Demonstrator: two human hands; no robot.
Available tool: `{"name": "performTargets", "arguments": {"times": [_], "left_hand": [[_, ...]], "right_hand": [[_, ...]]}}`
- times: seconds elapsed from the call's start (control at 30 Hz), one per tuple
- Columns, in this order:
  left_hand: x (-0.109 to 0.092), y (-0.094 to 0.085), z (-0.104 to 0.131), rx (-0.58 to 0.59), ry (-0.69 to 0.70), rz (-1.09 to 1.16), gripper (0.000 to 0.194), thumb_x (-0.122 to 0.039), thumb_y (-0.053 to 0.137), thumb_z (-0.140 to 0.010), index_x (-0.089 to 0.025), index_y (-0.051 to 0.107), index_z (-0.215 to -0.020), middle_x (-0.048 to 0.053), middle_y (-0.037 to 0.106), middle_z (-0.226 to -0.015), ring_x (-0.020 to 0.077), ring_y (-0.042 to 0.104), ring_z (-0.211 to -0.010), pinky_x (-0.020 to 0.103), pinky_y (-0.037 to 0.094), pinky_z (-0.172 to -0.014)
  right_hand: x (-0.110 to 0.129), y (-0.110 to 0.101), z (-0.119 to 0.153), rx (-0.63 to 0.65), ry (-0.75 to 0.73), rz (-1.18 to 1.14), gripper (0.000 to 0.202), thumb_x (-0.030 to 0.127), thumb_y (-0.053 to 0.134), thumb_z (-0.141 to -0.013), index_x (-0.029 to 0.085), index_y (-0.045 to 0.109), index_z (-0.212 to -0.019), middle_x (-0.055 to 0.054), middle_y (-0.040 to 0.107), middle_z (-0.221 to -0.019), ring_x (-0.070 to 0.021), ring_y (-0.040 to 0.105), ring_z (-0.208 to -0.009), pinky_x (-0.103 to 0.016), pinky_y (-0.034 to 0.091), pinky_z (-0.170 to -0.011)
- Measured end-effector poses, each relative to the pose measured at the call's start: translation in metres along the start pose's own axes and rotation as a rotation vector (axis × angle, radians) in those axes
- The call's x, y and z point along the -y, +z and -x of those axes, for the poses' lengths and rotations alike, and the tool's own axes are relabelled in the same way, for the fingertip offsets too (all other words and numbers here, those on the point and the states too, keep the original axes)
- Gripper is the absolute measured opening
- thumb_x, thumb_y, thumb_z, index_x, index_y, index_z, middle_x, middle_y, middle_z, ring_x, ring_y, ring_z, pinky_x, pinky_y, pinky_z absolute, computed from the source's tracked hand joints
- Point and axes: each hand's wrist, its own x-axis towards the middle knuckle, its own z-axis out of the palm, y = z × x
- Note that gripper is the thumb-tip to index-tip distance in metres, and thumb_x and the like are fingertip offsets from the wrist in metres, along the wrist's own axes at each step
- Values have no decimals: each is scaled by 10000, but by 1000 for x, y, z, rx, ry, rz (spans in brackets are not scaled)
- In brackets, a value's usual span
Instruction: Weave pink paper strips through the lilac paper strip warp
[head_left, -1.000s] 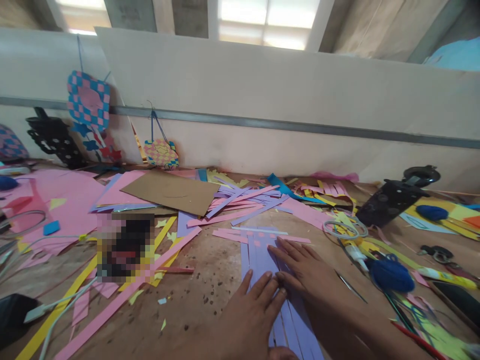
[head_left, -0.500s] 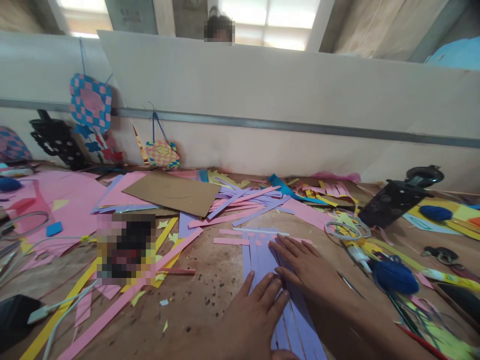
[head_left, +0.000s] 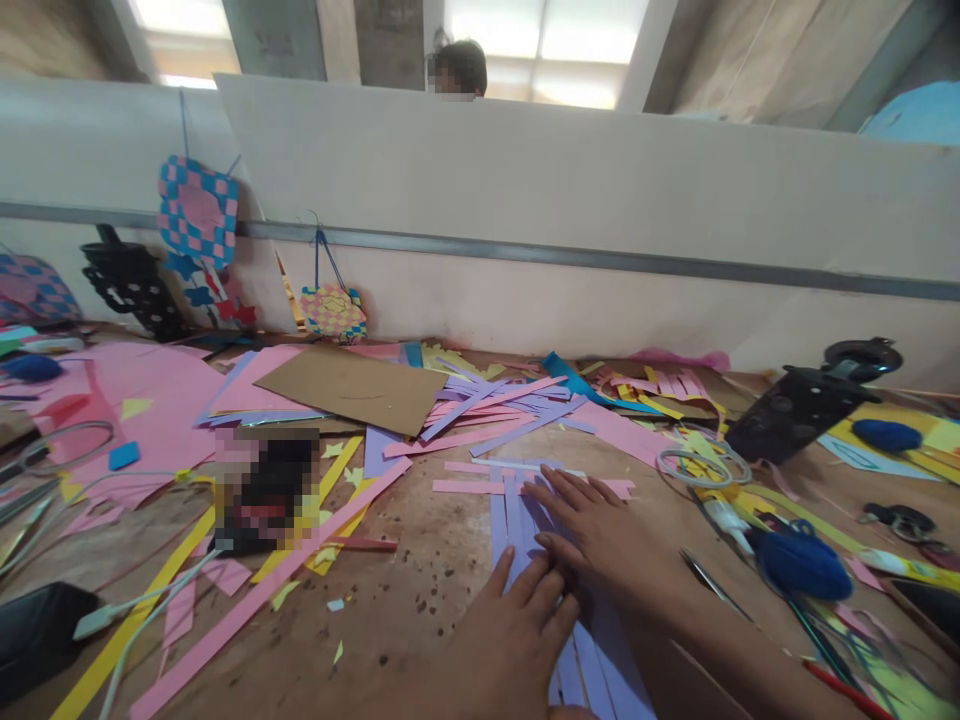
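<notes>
Several purple paper strips (head_left: 499,530) lie side by side on the table, running toward me. Across their far end pass pink paper strips (head_left: 466,487), woven over and under them, with a thin whitish strip (head_left: 491,463) just beyond. My left hand (head_left: 521,615) rests on the near part of the purple strips, its fingers apart. Farther up, my right hand (head_left: 589,525) lies flat over the strips near the crossing, fingers stretched out and covering part of the weave. The hands nearly touch. Neither one grasps anything that I can see.
A brown cardboard sheet (head_left: 352,388) and cut strips lie behind. To the right are blue yarn (head_left: 802,560), tweezers (head_left: 709,580) and a black tumbler (head_left: 795,410). Leftward are a long pink strip (head_left: 277,580), a charger (head_left: 45,630) and cables. A person's head (head_left: 461,68) shows above the partition.
The view has shifted slightly, so everything sits a little farther right. My right hand has slid slightly toward the left over the strips; my left hand's fingers have bent a little.
</notes>
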Motion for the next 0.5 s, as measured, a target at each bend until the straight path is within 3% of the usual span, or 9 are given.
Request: {"name": "performTargets", "arguments": {"times": [0.23,0.5], "left_hand": [[0,-5,1,-23,4,11,884,-799,325,-1006,-263,226,-1703,82,371,-1705,343,248,-1595,536,185,-1294],[0,-3,2,-38,-5,12,833,-757,373,-1009,-292,261,-1692,70,435,-1671,369,328,-1556,537,206,-1284]], "right_hand": [[6,1,-11,0,-8,-30,578,438,526,-1040,272,483,-1593,-115,354,-1694,-335,334,-1563,-629,284,-1249],[5,13,-5,-37,-44,-31,586,460,538,-1040,324,462,-1605,-90,345,-1703,-352,351,-1554,-639,281,-1250]]}}
